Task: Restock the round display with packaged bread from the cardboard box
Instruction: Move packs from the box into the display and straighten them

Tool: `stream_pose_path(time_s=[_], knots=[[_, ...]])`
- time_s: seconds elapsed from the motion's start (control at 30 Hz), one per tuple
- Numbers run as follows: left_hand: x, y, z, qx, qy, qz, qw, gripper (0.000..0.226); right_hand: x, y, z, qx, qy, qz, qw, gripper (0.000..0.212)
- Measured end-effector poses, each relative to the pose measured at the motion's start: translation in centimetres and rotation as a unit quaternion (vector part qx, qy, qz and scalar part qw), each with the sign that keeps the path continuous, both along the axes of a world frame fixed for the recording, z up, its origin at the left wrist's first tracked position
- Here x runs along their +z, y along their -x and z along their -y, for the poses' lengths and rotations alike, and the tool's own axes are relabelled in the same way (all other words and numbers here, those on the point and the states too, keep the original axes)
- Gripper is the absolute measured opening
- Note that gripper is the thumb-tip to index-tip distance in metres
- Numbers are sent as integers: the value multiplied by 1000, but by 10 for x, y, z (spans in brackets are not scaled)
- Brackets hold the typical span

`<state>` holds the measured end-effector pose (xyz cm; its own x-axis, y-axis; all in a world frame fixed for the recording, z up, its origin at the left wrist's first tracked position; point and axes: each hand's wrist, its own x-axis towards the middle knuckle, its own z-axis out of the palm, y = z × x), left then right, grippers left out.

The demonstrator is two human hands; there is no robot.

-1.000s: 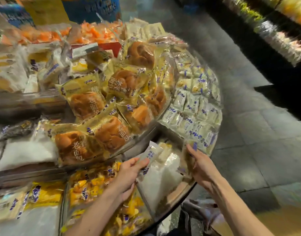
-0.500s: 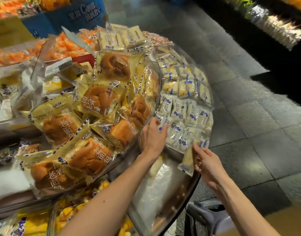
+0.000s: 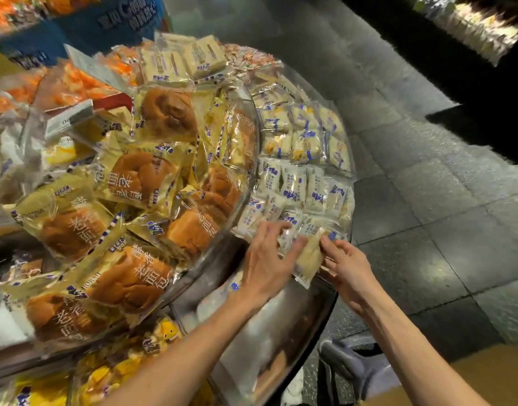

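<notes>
The round display (image 3: 325,312) has a raised middle tier full of brown bread loaves in yellow wrappers (image 3: 140,177) and a lower outer ring of small white-and-blue bread packets (image 3: 293,186). My left hand (image 3: 266,262) lies flat with straight fingers on the packets at the near end of that ring. My right hand (image 3: 344,265) pinches the edge of a pale bread packet (image 3: 309,260) standing at the row's near end, between both hands. A brown corner of the cardboard box (image 3: 474,376) shows at bottom right.
A near compartment (image 3: 252,332) of the ring holds a few clear-wrapped packets. Yellow snack packs (image 3: 111,373) fill the section at lower left. Orange packs (image 3: 76,83) and a blue sign (image 3: 126,19) stand behind. Grey tiled floor (image 3: 427,200) lies to the right; a dark shelf runs top right.
My left hand has moved from the near compartment up onto the white packet row. My right hand has brought the pale packet against that row. The view has shifted left and closer.
</notes>
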<state>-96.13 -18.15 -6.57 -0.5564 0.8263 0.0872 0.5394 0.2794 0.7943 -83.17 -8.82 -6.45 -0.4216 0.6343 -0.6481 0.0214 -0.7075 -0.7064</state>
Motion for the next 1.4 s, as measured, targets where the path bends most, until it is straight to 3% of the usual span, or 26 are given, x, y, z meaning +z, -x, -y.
stream_pose_path(time_s=[0.1,0.13,0.2,0.37,0.43,0.57,0.7,0.83,0.93,1.07,1.17,1.3,1.4], knots=[[4,-28,21,-127,1,-93,987,58,6,7,1,-10,21,-9,1000,31],[-1,-30,21,-139,1,-145,980,53,8,9,1,-2,19,-10,1000,28],[-5,-27,15,-110,2,-162,981,37,11,14,-3,16,2,-6,1000,21],[16,-6,-6,12,6,81,997,36,23,24,-28,36,-88,-5,995,35],[17,8,-16,36,23,111,993,32,21,29,-42,77,-164,50,982,41],[6,17,-31,4,118,24,993,29,1,42,-61,154,-279,170,932,46],[-12,18,-40,-54,195,-79,976,28,-11,45,-64,248,-373,283,848,43],[-22,19,-39,-98,229,-177,952,24,-11,44,-61,262,-399,305,824,54],[-18,24,-35,-116,240,-206,941,29,-6,34,-54,247,-413,298,824,59],[7,33,-29,-118,196,-143,963,33,10,-8,-38,218,-437,314,814,21],[50,33,-22,-126,144,-78,978,25,26,-60,-13,179,-451,320,813,8],[98,-18,-9,-185,51,-44,980,28,40,-152,50,55,-406,315,856,16],[92,-113,5,-316,29,-8,948,25,23,-229,118,-53,-337,370,864,18]])
